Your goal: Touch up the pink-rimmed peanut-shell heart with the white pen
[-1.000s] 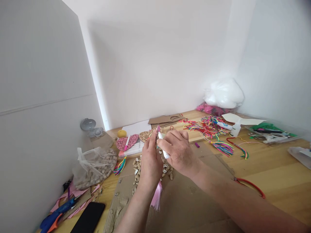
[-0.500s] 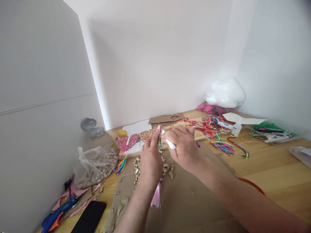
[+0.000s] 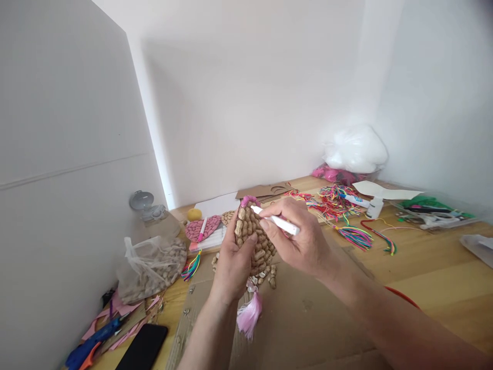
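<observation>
My left hand [image 3: 235, 262] is closed round the left edge of a peanut-shell craft piece [image 3: 252, 231], its thumb lying over the shells. The piece is tilted up, faced with rows of tan peanuts, and pink at its top tip. From its lower end hangs a pink tassel [image 3: 249, 314]. A white marker [image 3: 285, 224] is pinched in my right hand [image 3: 298, 236], its tip at the upper part of the shells near the pink area. Loose peanuts [image 3: 272, 277] lie on the cardboard [image 3: 308, 308] below. Behind, a pink peanut piece [image 3: 208, 226] has a pink-tipped marker on it.
A bag of peanuts [image 3: 157, 267], a black phone [image 3: 141, 347] and a blue glue gun [image 3: 94, 341] are at left. Tangled coloured cords [image 3: 335, 200], a small white bottle [image 3: 374, 206] and a clear tray [image 3: 435, 218] stand at right.
The peanut piece has turned from nearly edge-on to show its shell-covered face. My left thumb now lies on that face, and the marker in my right hand has swung flatter. The tassel hangs more visibly.
</observation>
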{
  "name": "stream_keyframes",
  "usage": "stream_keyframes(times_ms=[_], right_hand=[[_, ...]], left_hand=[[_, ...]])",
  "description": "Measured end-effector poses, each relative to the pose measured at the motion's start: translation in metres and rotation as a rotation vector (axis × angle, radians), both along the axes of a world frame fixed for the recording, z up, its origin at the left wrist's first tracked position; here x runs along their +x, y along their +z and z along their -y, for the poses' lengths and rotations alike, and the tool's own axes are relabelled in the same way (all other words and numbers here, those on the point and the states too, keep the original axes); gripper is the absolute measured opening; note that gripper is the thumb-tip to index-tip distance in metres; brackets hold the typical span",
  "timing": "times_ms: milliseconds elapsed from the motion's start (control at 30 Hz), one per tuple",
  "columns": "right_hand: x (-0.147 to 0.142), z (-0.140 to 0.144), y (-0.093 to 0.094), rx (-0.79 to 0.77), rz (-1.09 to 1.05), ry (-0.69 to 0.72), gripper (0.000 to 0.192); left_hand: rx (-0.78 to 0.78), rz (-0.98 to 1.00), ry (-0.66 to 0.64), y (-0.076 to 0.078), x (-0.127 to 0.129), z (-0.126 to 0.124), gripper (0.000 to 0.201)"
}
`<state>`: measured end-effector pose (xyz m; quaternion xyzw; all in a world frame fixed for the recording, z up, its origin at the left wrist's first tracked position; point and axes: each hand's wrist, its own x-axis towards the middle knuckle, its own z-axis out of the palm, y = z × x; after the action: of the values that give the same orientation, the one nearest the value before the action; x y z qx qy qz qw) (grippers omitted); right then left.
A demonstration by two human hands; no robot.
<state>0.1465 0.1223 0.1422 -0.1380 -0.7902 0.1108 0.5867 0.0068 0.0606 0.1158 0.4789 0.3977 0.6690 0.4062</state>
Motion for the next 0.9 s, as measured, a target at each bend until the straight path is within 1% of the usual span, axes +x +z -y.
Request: stream_keyframes(times_ms=[100,200,267,433,600,733,800,900], right_hand=[[-0.004,0.001,-0.004,0.051,-0.01,-0.002,0.005],[-0.006,0.001,-0.006,0.071,-0.016,-0.028,0.009],[-0.006,0.001,-0.008,0.089,-0.03,-0.052,0.012],[-0.008,-0.001,-0.012,0.122,-0.034,-0.091,0.013],[-0.011,-0.005,-0.015,0.121,-0.011,-0.105,0.01],[-0.011,-0.008,-0.016,0.119,0.03,-0.118,0.007],[-0.01,-0.009,-0.015,0.091,0.008,-0.098,0.007],[-0.007,-0.01,-0.013,-0.013,-0.046,-0.039,0.009]], left_hand=[[-0.007,-0.025,0.022,0.002,0.002,0.001,0.069],[-0.011,-0.089,0.082,0.003,0.003,0.002,0.067],[-0.006,-0.101,0.099,0.003,0.005,0.002,0.067],[0.0,0.014,0.016,0.004,0.011,0.005,0.068],[-0.011,0.012,-0.006,0.004,0.015,0.004,0.068],[-0.041,0.105,-0.042,0.003,0.016,0.002,0.072],[-0.06,0.153,-0.046,0.002,0.016,0.002,0.075],[-0.08,0.195,-0.056,0.003,0.016,0.003,0.081]])
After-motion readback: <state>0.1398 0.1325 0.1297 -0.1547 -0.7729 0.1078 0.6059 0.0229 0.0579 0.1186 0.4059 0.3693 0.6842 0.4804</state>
